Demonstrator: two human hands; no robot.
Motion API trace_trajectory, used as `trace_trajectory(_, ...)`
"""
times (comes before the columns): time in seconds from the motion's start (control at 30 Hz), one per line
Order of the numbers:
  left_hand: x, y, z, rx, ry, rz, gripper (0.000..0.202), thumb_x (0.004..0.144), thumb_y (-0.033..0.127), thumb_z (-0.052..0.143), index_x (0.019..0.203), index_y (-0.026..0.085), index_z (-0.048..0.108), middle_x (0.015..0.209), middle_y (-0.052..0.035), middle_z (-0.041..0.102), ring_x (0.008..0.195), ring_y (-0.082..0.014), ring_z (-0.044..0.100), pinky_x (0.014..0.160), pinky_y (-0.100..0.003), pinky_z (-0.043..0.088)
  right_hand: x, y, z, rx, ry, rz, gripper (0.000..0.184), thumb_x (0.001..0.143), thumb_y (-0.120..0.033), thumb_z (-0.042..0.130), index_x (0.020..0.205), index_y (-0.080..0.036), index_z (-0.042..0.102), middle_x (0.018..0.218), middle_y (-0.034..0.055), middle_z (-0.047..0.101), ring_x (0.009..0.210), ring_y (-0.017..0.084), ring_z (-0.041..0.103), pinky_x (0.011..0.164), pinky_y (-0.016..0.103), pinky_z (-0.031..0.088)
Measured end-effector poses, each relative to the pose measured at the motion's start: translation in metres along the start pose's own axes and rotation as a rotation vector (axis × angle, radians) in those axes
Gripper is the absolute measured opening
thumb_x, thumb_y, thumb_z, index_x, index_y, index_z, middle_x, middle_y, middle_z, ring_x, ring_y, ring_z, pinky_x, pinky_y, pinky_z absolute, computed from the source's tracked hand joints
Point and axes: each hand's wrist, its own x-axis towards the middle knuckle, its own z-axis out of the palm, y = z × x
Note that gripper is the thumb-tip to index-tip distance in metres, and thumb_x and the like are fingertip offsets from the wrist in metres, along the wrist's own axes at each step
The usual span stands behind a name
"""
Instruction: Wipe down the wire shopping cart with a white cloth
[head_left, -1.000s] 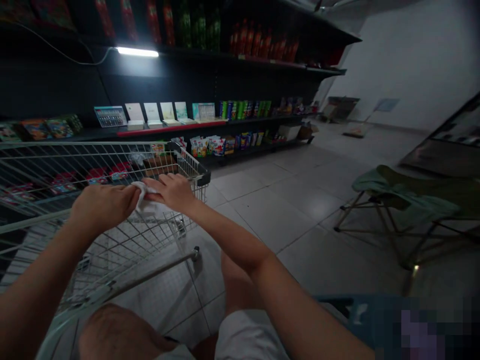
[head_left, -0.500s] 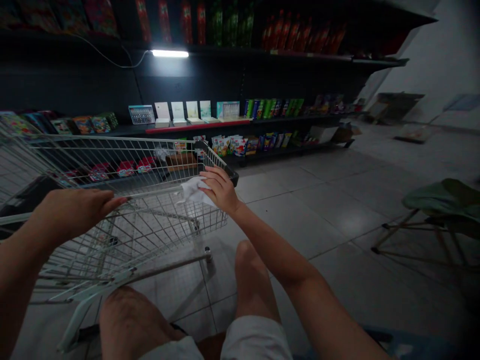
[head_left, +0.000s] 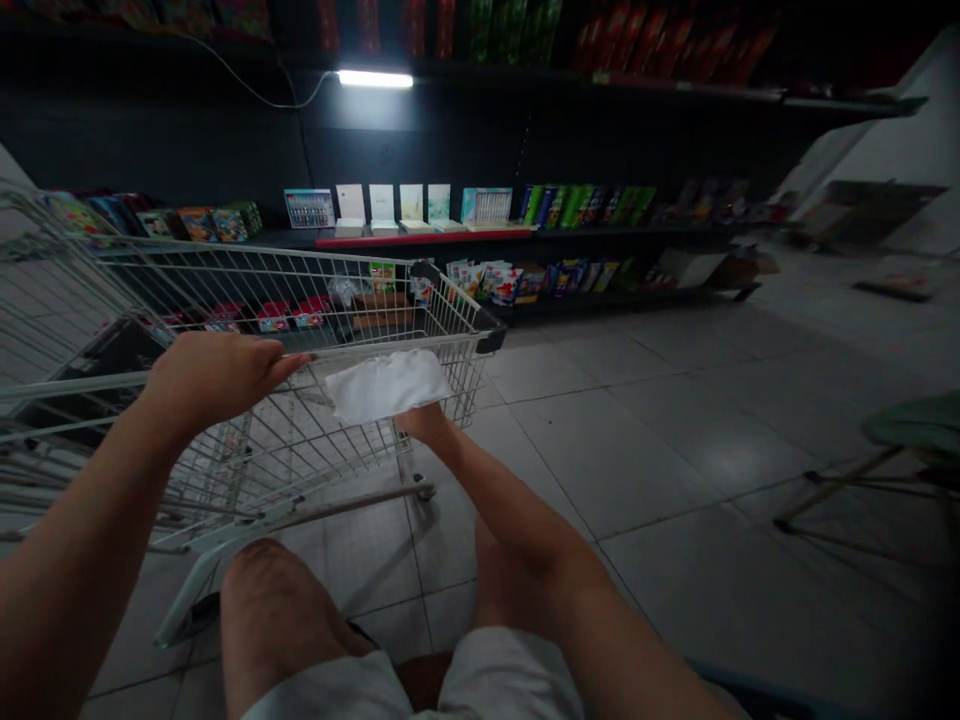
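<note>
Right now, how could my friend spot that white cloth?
Find the wire shopping cart before the shelves. At its near top rail, between left hand and black corner, the white cloth partly hides the right hand: one solid patch among thin bars.

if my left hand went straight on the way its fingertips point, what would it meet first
Most likely the white cloth: the left hand points along the cart rail, and the cloth comes next that way, though exact depth is unclear.
</note>
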Motion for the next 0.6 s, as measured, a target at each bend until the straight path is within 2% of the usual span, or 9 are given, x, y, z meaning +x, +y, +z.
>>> trace_trajectory(0.13, 0.007, 0.009, -0.004, -0.007, 0.007, 0.001, 0.073, 0.094, 0.067, 0.014, 0.096, 0.019, 0.069, 0.089, -0.0125, 0.071, 0.081, -0.0299, 0.067, 0.073, -0.044, 0.049, 0.011, 0.018, -0.012, -0.129, 0.02, -0.026, 0.033, 0.086, -0.022, 0.059, 0.118, -0.018, 0.067, 0.121, 0.0175, 0.063, 0.12, 0.031, 0.055, 0.111, 0.052, 0.045)
trace_trajectory(0.23, 0.011, 0.013, -0.006, -0.001, 0.01, -0.018, 0.073, 0.094, 0.067, 0.014, 0.098, 0.019, 0.069, 0.09, -0.0127, 0.072, 0.081, -0.0298, 0.067, 0.074, -0.044, 0.049, 0.018, 0.019, -0.027, -0.096, 0.061, 0.003, 0.032, 0.087, -0.018, 0.057, 0.117, -0.015, 0.066, 0.123, 0.0192, 0.059, 0.122, 0.03, 0.053, 0.109, 0.047, 0.049)
trace_trajectory(0.3, 0.014, 0.015, -0.006, -0.003, 0.004, -0.021, 0.071, 0.094, 0.066, 0.016, 0.099, 0.02, 0.07, 0.093, -0.0122, 0.072, 0.083, -0.0301, 0.068, 0.074, -0.043, 0.049, 0.014, 0.009, -0.037, -0.041, 0.052, 0.009, 0.03, 0.089, -0.019, 0.055, 0.117, -0.017, 0.066, 0.124, 0.0169, 0.059, 0.125, 0.028, 0.052, 0.109, 0.046, 0.049)
trace_trajectory(0.37, 0.017, 0.017, -0.006, 0.0, -0.005, -0.02, 0.07, 0.095, 0.065, 0.016, 0.099, 0.021, 0.07, 0.094, -0.0116, 0.072, 0.084, -0.0299, 0.068, 0.074, -0.042, 0.049, 0.002, -0.008, -0.044, 0.067, -0.042, -0.014, 0.027, 0.09, -0.023, 0.056, 0.113, -0.022, 0.068, 0.121, 0.0119, 0.064, 0.123, 0.025, 0.054, 0.108, 0.045, 0.048)
trace_trajectory(0.43, 0.018, 0.018, -0.006, 0.005, -0.005, -0.019, 0.072, 0.094, 0.066, 0.014, 0.099, 0.021, 0.071, 0.093, -0.0116, 0.072, 0.085, -0.0297, 0.068, 0.075, -0.041, 0.048, -0.014, -0.024, -0.048, 0.18, -0.165, -0.036, 0.022, 0.09, -0.026, 0.057, 0.108, -0.026, 0.07, 0.115, 0.0059, 0.069, 0.115, 0.021, 0.06, 0.102, 0.042, 0.05)
trace_trajectory(0.5, 0.019, 0.02, -0.007, 0.004, -0.006, -0.022, 0.076, 0.094, 0.067, 0.011, 0.099, 0.02, 0.071, 0.094, -0.0126, 0.072, 0.086, -0.0306, 0.068, 0.074, -0.042, 0.048, -0.025, -0.033, -0.051, 0.241, -0.226, -0.032, 0.022, 0.091, -0.027, 0.054, 0.105, -0.027, 0.071, 0.107, 0.0015, 0.073, 0.103, 0.016, 0.065, 0.094, 0.036, 0.053)
trace_trajectory(0.57, 0.017, 0.021, -0.009, -0.007, -0.009, -0.015, 0.078, 0.094, 0.067, 0.009, 0.102, 0.02, 0.071, 0.096, -0.0137, 0.072, 0.087, -0.0319, 0.068, 0.074, -0.043, 0.048, -0.028, -0.031, -0.055, 0.269, -0.198, -0.002, 0.028, 0.092, -0.022, 0.048, 0.11, -0.026, 0.069, 0.104, 0.0001, 0.073, 0.095, 0.013, 0.068, 0.089, 0.031, 0.054)
trace_trajectory(0.6, 0.017, 0.021, -0.01, -0.014, -0.015, -0.011, 0.079, 0.093, 0.067, 0.009, 0.103, 0.019, 0.071, 0.096, -0.0143, 0.072, 0.087, -0.0324, 0.068, 0.074, -0.044, 0.049, -0.025, -0.026, -0.058, 0.284, -0.128, 0.039, 0.032, 0.091, -0.019, 0.046, 0.115, -0.024, 0.067, 0.105, 0.0007, 0.073, 0.095, 0.013, 0.068, 0.088, 0.029, 0.055)
